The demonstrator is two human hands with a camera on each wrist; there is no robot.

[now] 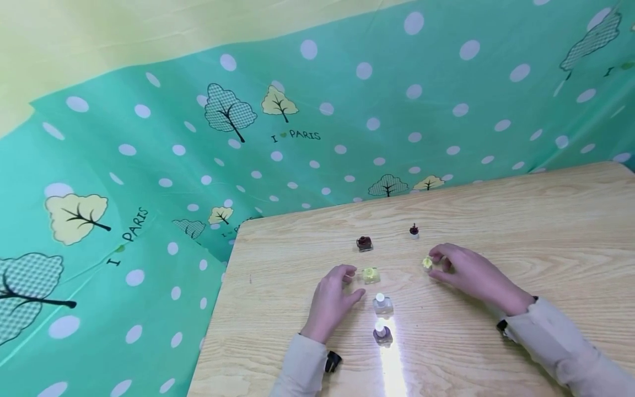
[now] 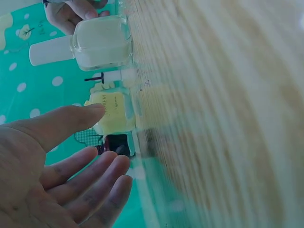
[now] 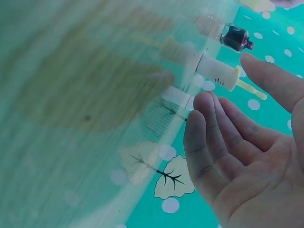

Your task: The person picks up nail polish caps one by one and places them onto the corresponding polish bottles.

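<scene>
A yellow nail polish bottle (image 1: pixel 370 275), uncapped, stands upright on the table. My left hand (image 1: pixel 334 300) is just left of it, thumb and fingers spread and relaxed; nothing is in its grasp. By the fingertips of my right hand (image 1: pixel 461 270) stands a white cap (image 3: pixel 217 72), its yellow brush pointing up. The right thumb and fingers flank this cap with a visible gap. Farther back are an uncapped dark red bottle (image 1: pixel 364 243) and another white cap (image 1: pixel 414 232) with a dark brush upright.
Nearer the table's front, a clear bottle (image 1: pixel 383 305) and a purple-tinted bottle (image 1: pixel 383 334) stand with white caps on. A glare streak runs along the wooden table (image 1: pixel 545 231) there. A green dotted cloth (image 1: pixel 317 138) hangs behind the table and down its left side.
</scene>
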